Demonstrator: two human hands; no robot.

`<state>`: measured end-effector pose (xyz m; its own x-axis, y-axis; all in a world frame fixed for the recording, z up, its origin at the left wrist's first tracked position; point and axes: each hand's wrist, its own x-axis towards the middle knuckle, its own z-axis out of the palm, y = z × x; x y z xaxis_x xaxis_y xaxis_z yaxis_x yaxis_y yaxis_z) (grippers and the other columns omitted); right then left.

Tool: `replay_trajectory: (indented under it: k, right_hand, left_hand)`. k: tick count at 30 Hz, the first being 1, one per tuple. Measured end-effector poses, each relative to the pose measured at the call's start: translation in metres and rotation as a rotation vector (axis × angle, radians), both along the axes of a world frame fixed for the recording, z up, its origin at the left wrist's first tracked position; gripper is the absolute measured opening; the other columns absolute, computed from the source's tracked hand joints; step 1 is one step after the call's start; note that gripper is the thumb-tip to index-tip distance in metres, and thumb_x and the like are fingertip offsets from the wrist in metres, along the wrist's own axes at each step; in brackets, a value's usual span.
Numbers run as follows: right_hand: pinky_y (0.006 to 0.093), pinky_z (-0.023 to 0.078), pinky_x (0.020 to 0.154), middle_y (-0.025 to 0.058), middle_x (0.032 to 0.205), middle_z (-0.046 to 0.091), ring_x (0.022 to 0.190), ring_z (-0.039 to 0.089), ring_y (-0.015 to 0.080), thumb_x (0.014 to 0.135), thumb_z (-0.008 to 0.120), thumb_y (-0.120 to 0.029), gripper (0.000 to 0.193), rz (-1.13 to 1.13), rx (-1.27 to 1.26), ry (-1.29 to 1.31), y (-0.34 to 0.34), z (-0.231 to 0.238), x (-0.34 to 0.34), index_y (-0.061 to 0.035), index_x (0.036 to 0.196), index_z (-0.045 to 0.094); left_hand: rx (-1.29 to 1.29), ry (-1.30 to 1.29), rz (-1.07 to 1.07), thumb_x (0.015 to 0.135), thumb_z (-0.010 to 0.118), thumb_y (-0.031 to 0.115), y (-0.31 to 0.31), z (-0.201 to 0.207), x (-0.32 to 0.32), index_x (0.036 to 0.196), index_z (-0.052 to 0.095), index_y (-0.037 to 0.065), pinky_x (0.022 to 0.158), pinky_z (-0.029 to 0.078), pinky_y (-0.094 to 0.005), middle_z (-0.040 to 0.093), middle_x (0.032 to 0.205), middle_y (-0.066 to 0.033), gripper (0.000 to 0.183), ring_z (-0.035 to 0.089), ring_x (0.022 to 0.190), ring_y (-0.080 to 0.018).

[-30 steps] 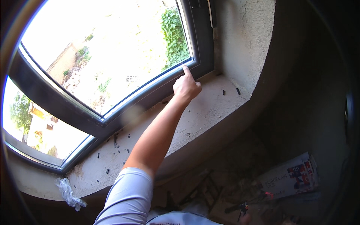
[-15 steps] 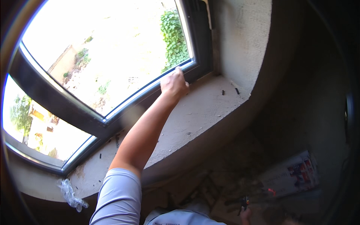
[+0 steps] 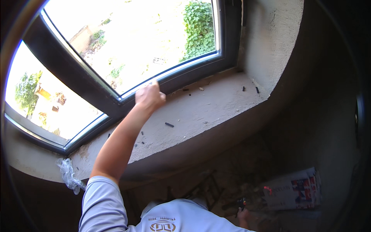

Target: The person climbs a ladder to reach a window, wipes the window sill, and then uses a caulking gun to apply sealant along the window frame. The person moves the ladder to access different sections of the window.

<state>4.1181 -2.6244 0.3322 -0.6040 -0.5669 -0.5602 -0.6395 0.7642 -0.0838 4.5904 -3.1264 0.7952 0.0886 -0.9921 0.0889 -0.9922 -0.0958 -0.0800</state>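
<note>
My left hand [image 3: 148, 96] is closed against the lower rail of a dark window frame [image 3: 193, 70], near the corner where the rail meets a slanting upright bar. Its fingers are curled, and whatever may be in them is hidden. My bare left forearm crosses a rough plaster sill [image 3: 220, 106]. Low on the right, well below the sill, my right hand [image 3: 243, 216] is closed around a small dark tool [image 3: 241, 202] with an orange spot. Shadow hides the exact kind of this tool.
Several short black strips lie on the sill, one a longer black piece [image 3: 169, 124]. Crumpled clear plastic [image 3: 69, 176] hangs over its left end. A rough side wall [image 3: 274, 42] bounds the right. Down in the shade lies a printed white sheet or bag [image 3: 284, 191].
My left hand has slid left along the lower rail, from near the right corner toward the left one. The view has shifted too. My right hand still holds the dark tool low down.
</note>
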Motion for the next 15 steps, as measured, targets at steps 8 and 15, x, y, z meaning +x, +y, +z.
replay_trajectory:
  k: [8, 15]
  right_hand:
    - [0.0525, 0.055, 0.083, 0.025, 0.098, 0.072, 0.095, 0.07, 0.0446, 0.087, 0.075, -0.045, 0.045, 0.107, -0.14, -0.004, -0.029, -0.013, 0.002, -0.0004, 0.094, 0.074]
    - [0.053, 0.055, 0.084, 0.0253, 0.097, 0.072, 0.096, 0.069, 0.0447, 0.089, 0.074, -0.043, 0.042, 0.276, -0.091, 0.013, -0.089, 0.021, 0.012, -0.0006, 0.094, 0.074]
  left_hand:
    - [-0.1, 0.255, -0.104, 0.094, 0.071, 0.025, 0.116, -0.003, 0.067, 0.089, 0.067, 0.005, 0.062, 0.053, -0.043, 0.068, 0.069, -0.0143, 0.021, 0.066, 0.061, -0.0319]
    - [0.028, 0.528, -0.272, 0.091, 0.071, 0.016, 0.23, -0.055, 0.061, 0.105, 0.07, 0.009, 0.061, 0.054, -0.0401, 0.07, 0.08, -0.0138, 0.015, 0.069, 0.069, -0.0314]
